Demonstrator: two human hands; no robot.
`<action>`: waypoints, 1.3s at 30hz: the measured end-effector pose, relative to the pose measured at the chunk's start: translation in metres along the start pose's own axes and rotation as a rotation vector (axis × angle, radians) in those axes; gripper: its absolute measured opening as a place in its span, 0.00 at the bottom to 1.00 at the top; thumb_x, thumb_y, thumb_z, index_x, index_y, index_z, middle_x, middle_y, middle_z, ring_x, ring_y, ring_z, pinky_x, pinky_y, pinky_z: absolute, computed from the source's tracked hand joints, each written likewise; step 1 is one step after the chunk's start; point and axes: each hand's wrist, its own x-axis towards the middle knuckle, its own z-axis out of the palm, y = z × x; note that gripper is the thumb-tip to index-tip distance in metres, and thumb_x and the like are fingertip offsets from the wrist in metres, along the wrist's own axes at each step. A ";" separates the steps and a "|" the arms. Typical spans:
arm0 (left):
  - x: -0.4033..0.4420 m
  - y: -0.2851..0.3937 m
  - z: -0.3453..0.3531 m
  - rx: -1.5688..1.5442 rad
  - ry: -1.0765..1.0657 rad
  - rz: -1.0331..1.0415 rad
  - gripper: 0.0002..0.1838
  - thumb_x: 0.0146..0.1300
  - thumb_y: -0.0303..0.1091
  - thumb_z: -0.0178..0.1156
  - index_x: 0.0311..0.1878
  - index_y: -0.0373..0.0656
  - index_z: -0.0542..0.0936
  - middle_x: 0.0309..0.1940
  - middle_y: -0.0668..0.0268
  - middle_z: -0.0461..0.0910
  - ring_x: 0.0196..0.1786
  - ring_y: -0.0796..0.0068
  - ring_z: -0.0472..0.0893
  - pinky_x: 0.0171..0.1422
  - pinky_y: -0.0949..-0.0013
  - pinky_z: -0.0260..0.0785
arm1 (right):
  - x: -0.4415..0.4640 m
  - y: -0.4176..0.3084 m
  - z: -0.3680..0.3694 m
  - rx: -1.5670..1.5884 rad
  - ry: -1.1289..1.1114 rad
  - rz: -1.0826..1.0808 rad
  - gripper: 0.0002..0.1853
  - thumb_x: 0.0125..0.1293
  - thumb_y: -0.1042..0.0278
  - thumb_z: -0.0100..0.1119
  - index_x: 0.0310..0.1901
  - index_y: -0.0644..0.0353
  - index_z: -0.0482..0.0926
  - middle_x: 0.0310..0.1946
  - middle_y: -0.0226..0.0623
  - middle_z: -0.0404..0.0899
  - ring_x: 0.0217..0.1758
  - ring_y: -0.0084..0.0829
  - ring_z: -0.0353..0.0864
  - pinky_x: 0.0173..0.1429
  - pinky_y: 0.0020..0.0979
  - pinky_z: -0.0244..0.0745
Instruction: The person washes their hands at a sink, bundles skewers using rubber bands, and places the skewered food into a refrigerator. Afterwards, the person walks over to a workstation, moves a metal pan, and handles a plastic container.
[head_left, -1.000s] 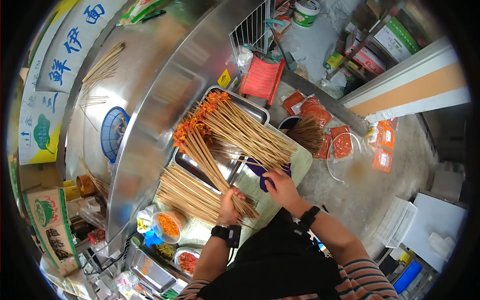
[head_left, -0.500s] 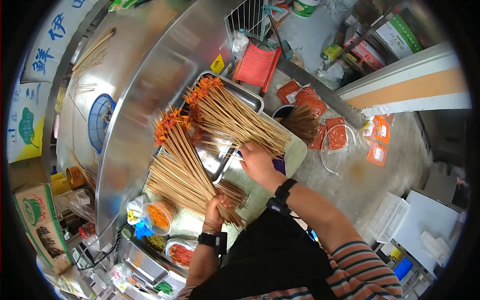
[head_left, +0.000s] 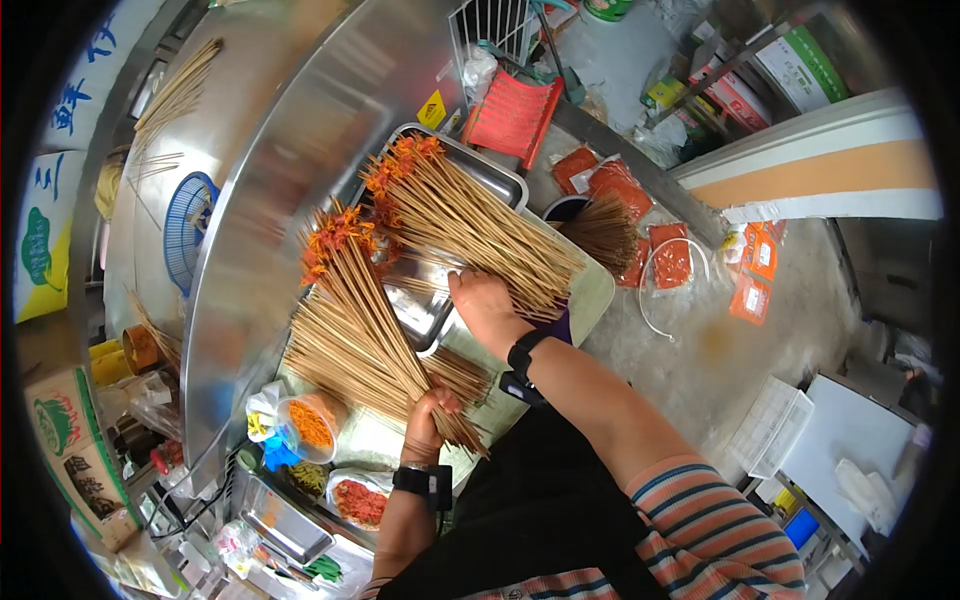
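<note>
My left hand (head_left: 430, 425) is closed around the lower ends of a thick bundle of bamboo skewers (head_left: 375, 315). Orange-red food covers the bundle's far tips. My right hand (head_left: 483, 308) has its fingers curled together at the ends of a few thin skewers (head_left: 425, 286), which point left over the metal tray (head_left: 428, 328). Another big heap of food-tipped skewers (head_left: 490, 235) lies across the tray, just beyond my right hand. Under the left-hand bundle, more skewers (head_left: 335, 350) are spread on the pale green board (head_left: 368, 440).
At the left stand a tub of orange shreds (head_left: 312, 425) and a bag of red food (head_left: 358, 503). A steel counter (head_left: 270, 180) with a blue basket (head_left: 190, 235) runs along the left. Red packets (head_left: 670, 255) and a container of thin brown sticks (head_left: 605, 240) are at right.
My right hand has moved left and slightly up, away from the ends of the big heap, with the thin skewers at its fingers. My left hand keeps its hold on the bundle.
</note>
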 end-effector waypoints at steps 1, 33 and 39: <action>0.001 0.000 0.002 -0.002 -0.006 -0.012 0.12 0.52 0.26 0.54 0.41 0.37 0.69 0.21 0.67 0.66 0.23 0.74 0.68 0.32 0.68 0.67 | 0.001 0.004 0.004 -0.013 -0.050 -0.013 0.10 0.52 0.73 0.55 0.37 0.61 0.80 0.32 0.36 0.79 0.37 0.34 0.80 0.40 0.34 0.76; -0.059 0.030 0.006 0.336 -0.209 0.025 0.16 0.59 0.23 0.60 0.50 0.38 0.72 0.34 0.64 0.79 0.35 0.74 0.80 0.41 0.70 0.76 | -0.087 -0.098 -0.071 1.382 -0.541 0.230 0.30 0.64 0.55 0.60 0.59 0.66 0.63 0.44 0.41 0.77 0.33 0.30 0.80 0.44 0.31 0.77; -0.101 0.044 0.042 0.424 -0.237 0.137 0.10 0.59 0.23 0.59 0.44 0.37 0.73 0.29 0.66 0.78 0.28 0.74 0.79 0.34 0.71 0.75 | -0.066 -0.114 -0.112 2.019 -0.489 0.289 0.31 0.56 0.68 0.68 0.59 0.60 0.64 0.44 0.37 0.73 0.44 0.30 0.78 0.47 0.30 0.76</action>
